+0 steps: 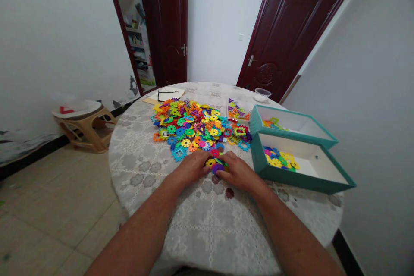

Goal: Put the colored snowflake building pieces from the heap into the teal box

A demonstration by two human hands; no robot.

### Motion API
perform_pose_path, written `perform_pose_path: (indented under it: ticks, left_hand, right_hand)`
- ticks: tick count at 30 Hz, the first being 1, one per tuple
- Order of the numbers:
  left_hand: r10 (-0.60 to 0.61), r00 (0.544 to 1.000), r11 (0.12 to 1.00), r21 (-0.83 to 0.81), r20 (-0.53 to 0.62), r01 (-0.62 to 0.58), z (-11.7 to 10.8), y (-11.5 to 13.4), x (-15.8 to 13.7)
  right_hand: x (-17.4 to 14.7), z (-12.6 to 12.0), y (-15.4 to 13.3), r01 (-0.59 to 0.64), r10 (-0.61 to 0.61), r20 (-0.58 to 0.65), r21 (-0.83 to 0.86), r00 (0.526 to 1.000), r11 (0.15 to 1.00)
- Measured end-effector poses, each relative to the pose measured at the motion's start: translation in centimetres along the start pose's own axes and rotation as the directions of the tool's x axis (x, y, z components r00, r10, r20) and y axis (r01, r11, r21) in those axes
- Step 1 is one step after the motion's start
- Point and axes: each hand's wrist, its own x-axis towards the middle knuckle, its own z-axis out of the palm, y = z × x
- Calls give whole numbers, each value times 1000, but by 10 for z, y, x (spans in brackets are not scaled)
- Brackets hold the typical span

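Close in front of the pile, my left hand (196, 165) is curled, its thumb and fingers against a yellow flower-shaped plastic piece (210, 162). Facing it, my right hand (236, 170) has its thumb on a purple round piece (217, 168), with bits of green showing by its fingers. These pieces sit together between both hands; how they are joined, if at all, I cannot make out. Just beyond lies a big heap of colourful interlocking plastic pieces (189, 127), mostly notched discs and square frames. A dark red translucent disc (229, 192) rests on the cloth below my right hand.
Two teal boxes (304, 175) stand on the right, with flower pieces (281, 159) inside the nearer one. A clear tray (237, 110) of triangular pieces, a plastic bowl (262, 93) and glasses on paper (168, 93) sit farther back. A stool (89, 125) stands left of the round table.
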Motion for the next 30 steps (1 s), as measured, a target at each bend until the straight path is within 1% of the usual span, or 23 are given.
perform_pose_path:
  ticks: [4,9,11,13,17,21,26,30]
  left_hand:
    - [66,998,997,-51,13,-65,3,5,3]
    - [36,999,989,-140,-32,-40,4,14,4]
    - [28,999,984,-177,-22,-32,3,17,4]
    - [38,999,984,-176,-11,-39,2,18,3]
    - [59,998,991,-116,-28,-62,2,15,1]
    - [65,996,991,-113,-62,-71,2,13,2]
    - [-5,998,985,-170,-62,-6,4,11,3]
    - [25,994,983,-178,-103,-43,9,10,3]
  right_hand:
    - [0,1,0,27,-27,-5,-14,1000,1000]
    - [0,1,1,47,-47,-14,16,999,999]
    - [0,0,-1,47,-47,-3,24,999,999]
    - [0,0,-3,55,-55,13,22,998,998]
    - [0,-1,-5,65,-65,37,-3,997,998]
    - [1,0,-5,49,-49,5,-20,999,999]
    - [1,2,-4,11,-11,-50,-3,999,1000]
    - [0,5,-7,3,1,-88,42,996,999]
